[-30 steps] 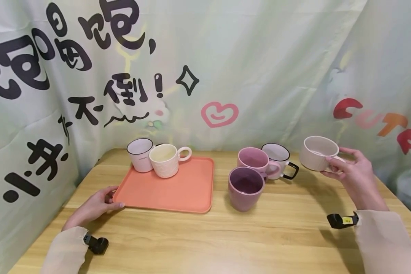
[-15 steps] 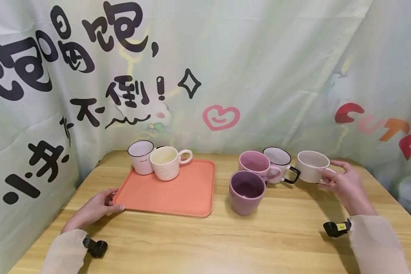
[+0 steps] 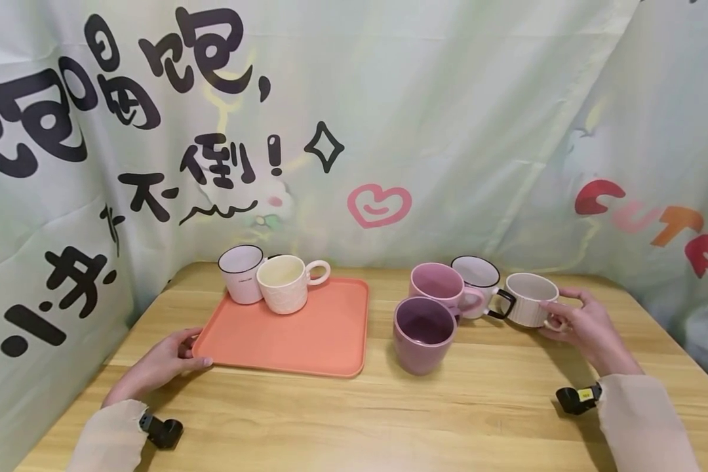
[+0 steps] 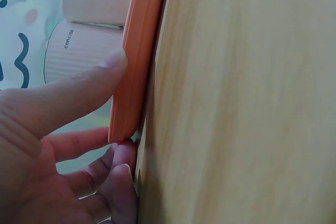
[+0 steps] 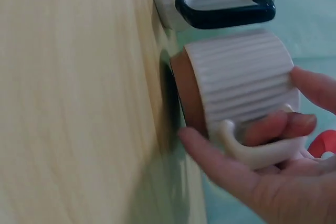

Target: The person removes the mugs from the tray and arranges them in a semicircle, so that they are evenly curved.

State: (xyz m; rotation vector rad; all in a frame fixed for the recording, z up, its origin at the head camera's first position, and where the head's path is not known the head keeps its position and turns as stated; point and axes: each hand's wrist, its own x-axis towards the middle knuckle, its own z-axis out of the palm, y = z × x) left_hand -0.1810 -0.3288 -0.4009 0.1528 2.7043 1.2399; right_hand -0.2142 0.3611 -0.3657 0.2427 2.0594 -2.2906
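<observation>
My right hand (image 3: 584, 328) grips the handle of a white ribbed mug (image 3: 530, 301) at the right of the table. In the right wrist view, fingers pass through the handle of this ribbed mug (image 5: 241, 77), whose brown base is close over the wood. My left hand (image 3: 159, 360) holds the near left corner of an orange tray (image 3: 307, 341); in the left wrist view the thumb lies on the rim of the tray (image 4: 137, 61), with fingers curled at its corner. A black-rimmed white mug (image 3: 242, 278) and a cream embossed mug (image 3: 283, 288) stand on the tray.
Between tray and ribbed mug stand a dark purple mug (image 3: 425, 347), a pink mug (image 3: 433, 282) and a black-handled white mug (image 3: 478, 272), close together. A printed curtain (image 3: 448, 131) hangs behind the wooden table (image 3: 342, 426).
My right hand has lowered the ribbed mug and moved it left, close beside the black-handled white mug. The left hand stays at the tray's corner.
</observation>
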